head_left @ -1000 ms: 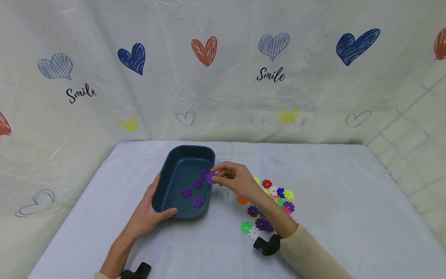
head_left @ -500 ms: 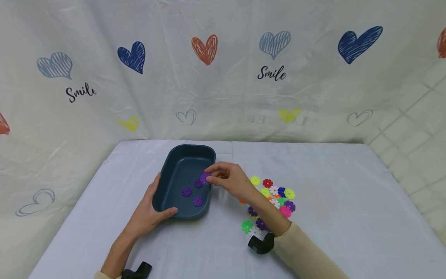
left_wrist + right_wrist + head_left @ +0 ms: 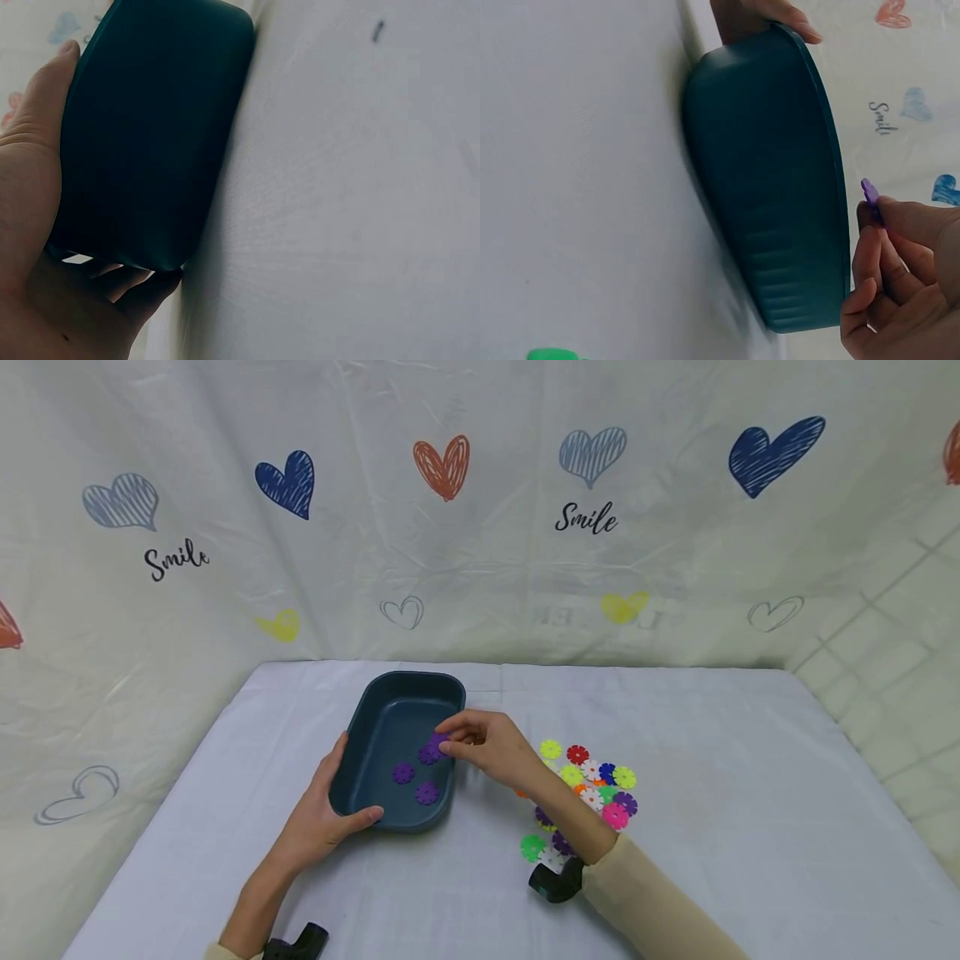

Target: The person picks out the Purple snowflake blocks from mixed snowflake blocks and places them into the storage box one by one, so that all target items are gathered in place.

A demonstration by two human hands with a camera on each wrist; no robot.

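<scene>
A dark teal tray (image 3: 390,714) stands on the table, with several purple flower-shaped discs (image 3: 427,793) lying inside. My left hand (image 3: 322,822) grips its near left corner, thumb over the rim; in the left wrist view the fingers hold the outer wall (image 3: 150,135). Above the tray's right rim, my right hand (image 3: 495,747) pinches another purple flower-shaped disc (image 3: 871,201) between thumb and fingertips. From the right wrist view, that disc shows edge-on, just above the rim. Some discs inside the tray are partly hidden behind the held one.
Right of the tray lies a loose pile of flower-shaped discs in many colours, including a pink disc (image 3: 615,815), a red disc (image 3: 577,754) and a green disc (image 3: 533,847). My right forearm covers part of it. A white cloth (image 3: 750,777) covers the table; a printed curtain hangs behind.
My right hand has shifted slightly left, carrying the purple disc farther over the tray. More of the pile shows behind the forearm. My left hand keeps its hold on the tray.
</scene>
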